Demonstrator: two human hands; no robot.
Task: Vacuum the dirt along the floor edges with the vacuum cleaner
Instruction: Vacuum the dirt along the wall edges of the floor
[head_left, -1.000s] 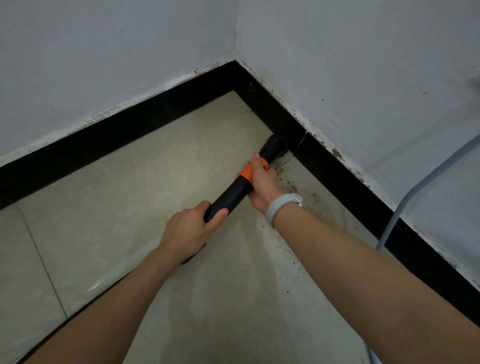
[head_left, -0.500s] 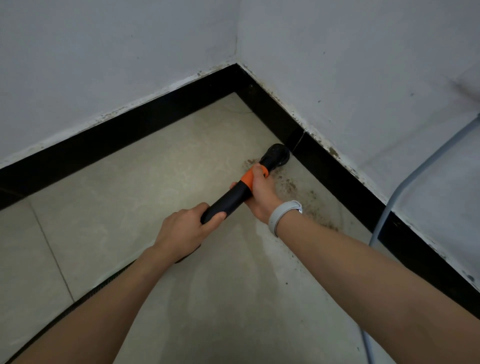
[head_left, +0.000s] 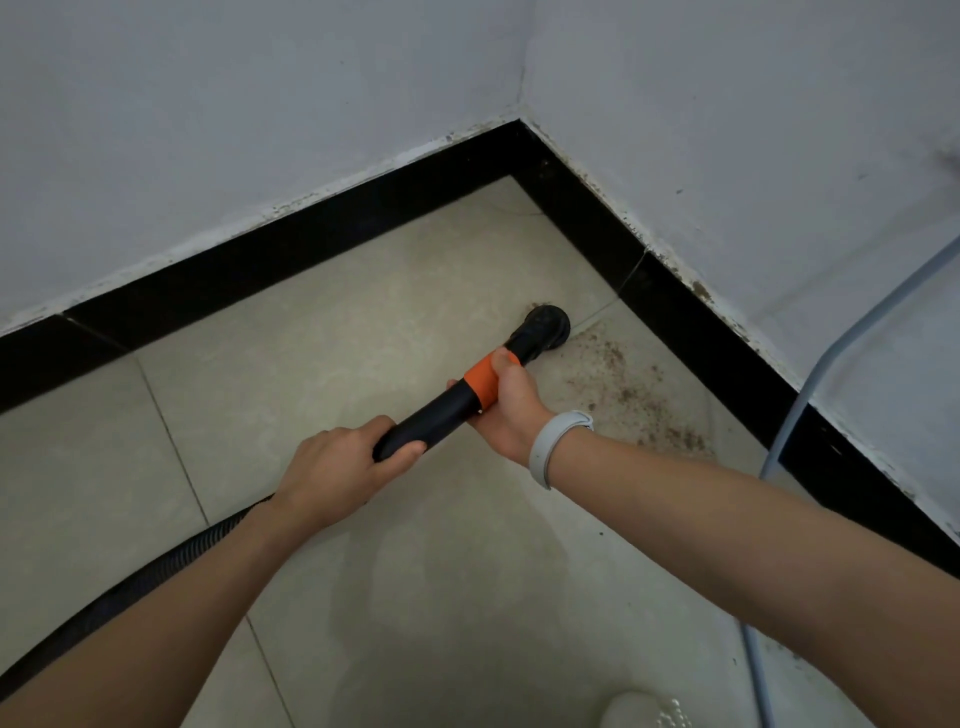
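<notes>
near the floor corner, both hands, left (head_left: 332, 467) and right (head_left: 511, 410), tight around the unlabelled black vacuum tube (head_left: 441, 415)

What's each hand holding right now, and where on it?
Both hold the vacuum wand. The left hand wraps the rear black end, near the hose. The right hand grips at the orange collar, just behind the nozzle.

A: Wand (head_left: 441, 415) — black, with an orange band (head_left: 480, 387); hose (head_left: 156, 577) black, ribbed.
B: Floor (head_left: 322, 322) — pale beige tiles, brown dirt specks (head_left: 631, 395); skirting (head_left: 291, 249) black; walls (head_left: 234, 104) white; wristband (head_left: 553, 441) grey.
</notes>
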